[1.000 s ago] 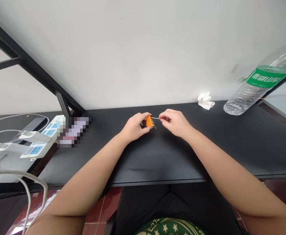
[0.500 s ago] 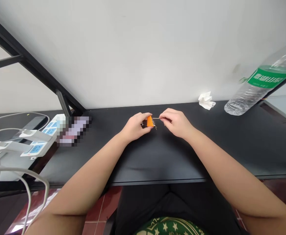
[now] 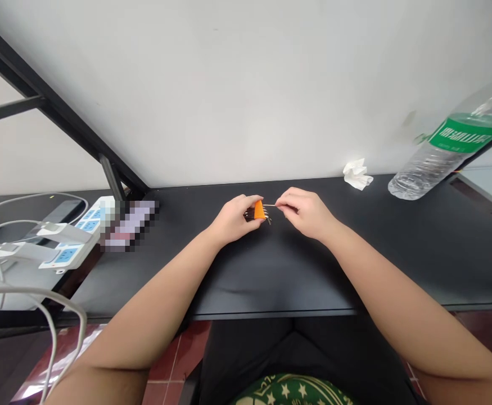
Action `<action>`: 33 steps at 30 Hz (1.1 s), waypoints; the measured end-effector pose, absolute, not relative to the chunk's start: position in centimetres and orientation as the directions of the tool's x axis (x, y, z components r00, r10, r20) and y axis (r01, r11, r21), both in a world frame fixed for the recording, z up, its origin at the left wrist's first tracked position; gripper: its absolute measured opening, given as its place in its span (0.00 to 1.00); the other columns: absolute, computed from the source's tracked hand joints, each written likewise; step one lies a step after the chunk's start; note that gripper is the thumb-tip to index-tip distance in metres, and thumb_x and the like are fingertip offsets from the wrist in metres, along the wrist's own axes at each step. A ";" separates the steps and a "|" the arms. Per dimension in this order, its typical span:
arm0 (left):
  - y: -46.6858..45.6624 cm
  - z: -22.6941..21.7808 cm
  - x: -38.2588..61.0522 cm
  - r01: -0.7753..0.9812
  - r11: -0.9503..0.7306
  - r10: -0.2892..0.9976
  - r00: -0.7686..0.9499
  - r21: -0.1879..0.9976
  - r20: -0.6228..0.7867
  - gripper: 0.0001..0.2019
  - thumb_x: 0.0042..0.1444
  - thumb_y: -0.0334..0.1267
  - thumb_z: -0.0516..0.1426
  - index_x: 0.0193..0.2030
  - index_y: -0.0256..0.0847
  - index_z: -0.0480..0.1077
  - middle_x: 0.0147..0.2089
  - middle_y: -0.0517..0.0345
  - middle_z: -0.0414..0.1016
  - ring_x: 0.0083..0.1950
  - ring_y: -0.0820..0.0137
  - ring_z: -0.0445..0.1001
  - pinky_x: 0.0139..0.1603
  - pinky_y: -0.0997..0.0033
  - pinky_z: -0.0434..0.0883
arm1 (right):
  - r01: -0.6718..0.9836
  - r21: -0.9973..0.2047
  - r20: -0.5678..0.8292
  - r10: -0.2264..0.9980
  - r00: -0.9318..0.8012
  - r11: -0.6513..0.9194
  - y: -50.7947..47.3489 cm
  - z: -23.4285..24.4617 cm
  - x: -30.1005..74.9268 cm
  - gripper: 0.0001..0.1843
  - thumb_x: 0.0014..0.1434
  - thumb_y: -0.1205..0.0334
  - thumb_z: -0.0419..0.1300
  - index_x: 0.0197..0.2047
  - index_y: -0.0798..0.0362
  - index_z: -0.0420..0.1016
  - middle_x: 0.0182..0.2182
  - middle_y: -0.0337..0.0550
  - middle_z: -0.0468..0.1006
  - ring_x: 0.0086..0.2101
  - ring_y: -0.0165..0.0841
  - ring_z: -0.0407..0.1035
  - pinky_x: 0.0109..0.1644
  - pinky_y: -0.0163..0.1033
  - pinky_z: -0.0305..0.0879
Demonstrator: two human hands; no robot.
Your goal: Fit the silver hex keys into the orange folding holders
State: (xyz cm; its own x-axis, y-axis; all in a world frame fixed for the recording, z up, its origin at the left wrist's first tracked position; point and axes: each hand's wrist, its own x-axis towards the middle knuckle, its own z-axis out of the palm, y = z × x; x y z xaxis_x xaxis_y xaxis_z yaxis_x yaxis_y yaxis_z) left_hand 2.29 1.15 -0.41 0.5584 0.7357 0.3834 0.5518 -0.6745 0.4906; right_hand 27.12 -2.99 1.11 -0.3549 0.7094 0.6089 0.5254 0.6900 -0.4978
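Note:
My left hand [image 3: 237,220] is closed around an orange holder [image 3: 259,210], gripped between thumb and fingers above the black table. Several dark metal keys, which look like hex keys [image 3: 267,214], stick out from both sides of this holder. To its right, my right hand [image 3: 302,209] pinches the end of a thin, straight hex key [image 3: 270,205] between thumb and forefinger. The key's other end meets the upper edge of the holder; whether it sits in a slot is too small to tell. Fingers hide part of the holder.
A large clear bottle [image 3: 460,135] with a green label stands at the right, near a crumpled tissue [image 3: 357,174] by the wall. At the left lie a power strip [image 3: 77,247] with plugged-in chargers, white cables [image 3: 66,306] and a pixelated object [image 3: 131,225]. A black frame [image 3: 68,124] rises there.
The view has shifted very slightly. Both hands keep nearly the same pose, with the thin hex key still spanning between the right fingers and the orange holder.

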 end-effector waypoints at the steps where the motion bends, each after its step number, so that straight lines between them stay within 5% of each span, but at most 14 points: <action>1: 1.1 -0.4 2.3 0.546 -0.679 0.731 0.562 0.490 0.387 0.26 0.57 0.42 0.66 0.62 0.44 0.73 0.46 0.54 0.78 0.44 0.66 0.78 0.47 0.65 0.80 | 0.524 -0.494 0.610 0.706 -0.359 0.693 -3.0 1.1 27.2 0.13 0.68 0.69 0.55 0.40 0.50 0.81 0.39 0.47 0.80 0.35 0.36 0.74 0.40 0.43 0.71; 7: 1.0 -0.4 2.3 0.543 -0.676 0.732 0.569 0.498 0.375 0.25 0.57 0.43 0.66 0.61 0.45 0.74 0.45 0.54 0.78 0.43 0.66 0.78 0.42 0.66 0.80 | 0.544 -0.460 0.595 0.698 -0.398 0.702 -2.8 1.0 27.4 0.14 0.69 0.69 0.54 0.41 0.50 0.82 0.39 0.47 0.79 0.35 0.36 0.73 0.40 0.43 0.71; 12: 1.4 -0.2 2.2 0.557 -0.761 0.649 0.628 0.334 0.429 0.23 0.57 0.42 0.66 0.60 0.45 0.74 0.48 0.52 0.81 0.51 0.59 0.78 0.57 0.54 0.75 | 0.610 -0.371 0.563 0.692 -0.452 0.700 -3.4 1.2 27.2 0.16 0.70 0.70 0.52 0.43 0.50 0.81 0.41 0.47 0.78 0.34 0.34 0.70 0.38 0.41 0.68; 16: 0.9 0.3 2.7 0.529 -0.807 0.589 0.683 0.263 0.431 0.22 0.57 0.40 0.65 0.59 0.44 0.74 0.49 0.50 0.81 0.54 0.56 0.77 0.59 0.52 0.72 | 0.653 -0.296 0.491 0.697 -0.522 0.697 -4.1 1.5 26.2 0.17 0.69 0.72 0.50 0.41 0.51 0.80 0.40 0.46 0.76 0.33 0.34 0.67 0.36 0.40 0.64; 20: 0.3 0.6 3.2 0.531 -0.804 0.595 0.698 0.269 0.399 0.17 0.58 0.39 0.63 0.54 0.44 0.75 0.46 0.52 0.81 0.53 0.58 0.77 0.59 0.54 0.72 | 0.519 -0.509 0.515 0.726 -0.455 0.687 -3.7 0.9 25.2 0.12 0.68 0.71 0.53 0.43 0.50 0.78 0.42 0.45 0.76 0.37 0.34 0.71 0.41 0.40 0.68; 24: 1.0 0.3 2.5 0.583 -0.729 0.684 0.610 0.358 0.400 0.22 0.57 0.40 0.63 0.59 0.44 0.73 0.46 0.54 0.81 0.47 0.62 0.78 0.53 0.58 0.76 | 0.499 -0.664 0.470 0.830 -0.299 0.556 -2.1 -0.9 25.4 0.13 0.65 0.73 0.56 0.47 0.51 0.78 0.41 0.44 0.77 0.38 0.35 0.73 0.44 0.41 0.70; 28: 1.9 -0.2 1.7 0.594 -0.661 0.750 0.522 0.458 0.407 0.25 0.56 0.37 0.61 0.62 0.42 0.70 0.53 0.52 0.80 0.50 0.63 0.80 0.52 0.64 0.79 | 0.651 -0.495 0.374 0.817 -0.439 0.576 -1.1 -2.7 25.5 0.15 0.67 0.72 0.57 0.52 0.52 0.80 0.47 0.48 0.76 0.43 0.37 0.73 0.50 0.44 0.70; 33: 1.8 -0.2 1.9 0.600 -0.648 0.761 0.494 0.469 0.420 0.26 0.55 0.36 0.61 0.62 0.41 0.70 0.56 0.51 0.80 0.53 0.62 0.80 0.54 0.63 0.79 | 0.776 -0.245 0.232 0.813 -0.535 0.581 -1.9 -2.3 24.6 0.11 0.69 0.69 0.56 0.43 0.53 0.82 0.45 0.50 0.75 0.43 0.38 0.70 0.47 0.42 0.67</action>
